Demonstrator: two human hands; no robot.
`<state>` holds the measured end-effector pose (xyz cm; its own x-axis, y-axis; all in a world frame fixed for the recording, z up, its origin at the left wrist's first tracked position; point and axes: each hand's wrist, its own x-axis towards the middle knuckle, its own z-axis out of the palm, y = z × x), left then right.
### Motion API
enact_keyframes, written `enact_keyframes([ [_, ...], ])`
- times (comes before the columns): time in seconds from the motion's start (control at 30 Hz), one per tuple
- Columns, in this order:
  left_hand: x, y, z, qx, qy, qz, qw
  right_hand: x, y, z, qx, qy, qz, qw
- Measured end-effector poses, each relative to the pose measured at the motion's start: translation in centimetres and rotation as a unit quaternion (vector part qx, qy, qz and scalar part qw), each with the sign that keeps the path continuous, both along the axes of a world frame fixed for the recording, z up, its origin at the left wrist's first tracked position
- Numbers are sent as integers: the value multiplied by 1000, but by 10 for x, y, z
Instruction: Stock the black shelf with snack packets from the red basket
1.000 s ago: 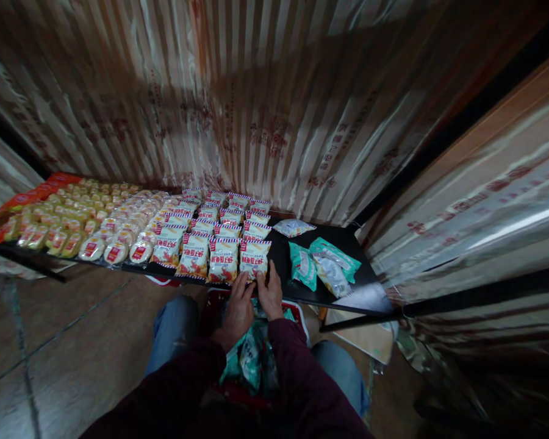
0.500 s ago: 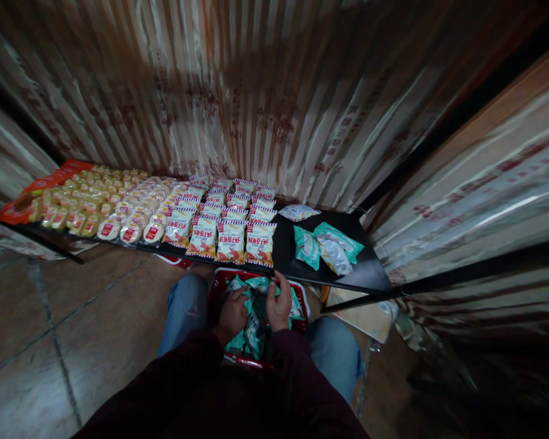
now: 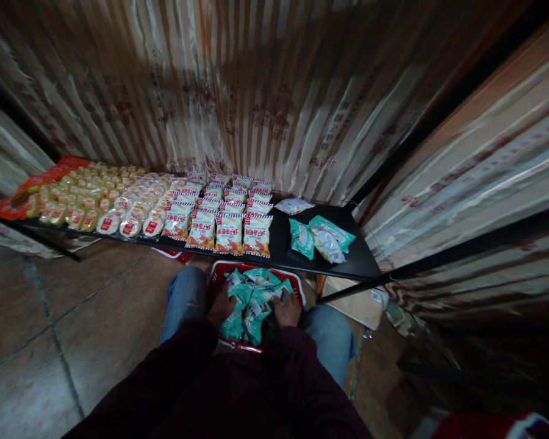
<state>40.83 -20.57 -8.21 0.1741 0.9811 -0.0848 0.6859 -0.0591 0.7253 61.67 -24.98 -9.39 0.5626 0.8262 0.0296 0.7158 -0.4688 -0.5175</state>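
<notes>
Between my knees stands a red basket (image 3: pixel 297 277) filled with several shiny green snack packets (image 3: pixel 256 308). Inside its left side, my left hand (image 3: pixel 220 306) presses against the packets, its fingers mostly hidden between them and the basket wall. My right hand (image 3: pixel 287 310) is at the right side of the pile, with its fingers curled over a green-and-white packet (image 3: pixel 279 288). Just beyond the basket, a black shelf (image 3: pixel 281 247) carries rows of white-and-orange snack bags (image 3: pixel 229 235).
Farther left on the shelf are round white-wrapped snacks (image 3: pixel 130 224), yellow-wrapped snacks (image 3: pixel 80 198) and an orange package (image 3: pixel 41 180). At the right lie loose green packets (image 3: pixel 302 238) and a pale packet (image 3: pixel 294 206). Dark metal posts (image 3: pixel 393 161) and plastic-covered striped sheeting (image 3: pixel 256 91) surround the shelf.
My left hand has moved left to the basket's side and my right hand has shifted right and down onto the packets. More of the green packets now shows between them.
</notes>
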Motion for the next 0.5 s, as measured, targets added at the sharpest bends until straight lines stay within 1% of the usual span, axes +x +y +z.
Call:
enact_keyframes([
  [0.07, 1, -6, -2, 7, -8, 1, 1000, -8, -3, -6, -22, 13, 35, 999],
  [0.17, 3, -15, -1, 4, -39, 56, 998, -24, -11, -9, -21, 26, 109, 993],
  [0.23, 2, -17, 0, -3, -57, 92, 994, -36, -16, -6, -12, 35, 142, 989],
  [0.33, -1, -15, 1, 3, -64, 109, 992, -57, -20, 2, 6, 44, 186, 982],
  [0.4, -5, -12, 1, 3, -66, 117, 991, -71, -19, 8, 11, 34, 186, 982],
  [0.5, -8, -10, -2, 3, -76, 104, 992, -83, -14, 14, -25, 26, 161, 986],
])
